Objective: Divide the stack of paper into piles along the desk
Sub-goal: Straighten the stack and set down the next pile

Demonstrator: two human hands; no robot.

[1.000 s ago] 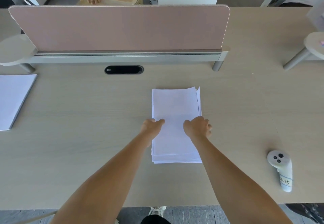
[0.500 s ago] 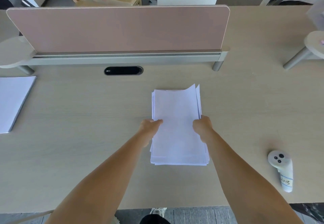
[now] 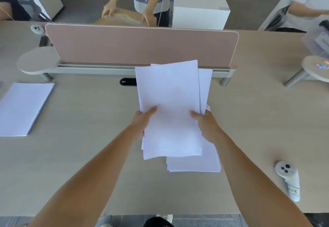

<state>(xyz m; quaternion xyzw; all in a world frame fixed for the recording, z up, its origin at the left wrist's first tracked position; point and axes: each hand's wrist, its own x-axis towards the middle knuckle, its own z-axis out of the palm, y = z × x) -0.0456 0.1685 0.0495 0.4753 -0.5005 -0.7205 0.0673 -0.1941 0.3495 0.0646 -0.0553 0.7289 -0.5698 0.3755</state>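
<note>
Presently: step in hand, by judgement, is the parting of a batch from the stack, ahead of laying it down as a new pile.

Item, lifted batch [image 3: 170, 109]: a sheaf of white sheets, raised off the desk and tilted away from the wearer, its far edge overlapping the foot of the pink divider [image 3: 142, 47] in view. Sheets slightly fanned at the far right corner.

Item, left hand [image 3: 141, 121]: clasped on the batch's left edge, thumb on top, fingers hidden beneath.

Item, right hand [image 3: 206, 125]: clasped on the right edge, thumb on top, fingers hidden beneath.

Item, remaining stack [image 3: 194, 162]: lying flat on the desk [image 3: 89, 113], under and a little right of the batch; only its near end and a right strip show.

Item, finished pile [image 3: 23, 107]: white sheets lying flat at the far left of the desk, well apart from the stack.

Item, handheld controller [image 3: 288, 178]: white, labelled, on the desk at near right, clear of the paper.

Item, cable port [image 3: 128, 81]: dark oval in the desk, partly covered in view by the batch.

Other persons: a figure beyond the divider handling a brown box [image 3: 124, 17].

Next move, by judgement: carry the batch sideways to bare desk, likely between pile and stack, lower it flat, square the fanned edges, let go. Risk: loose sheets slipping from the two-sided grip.
</note>
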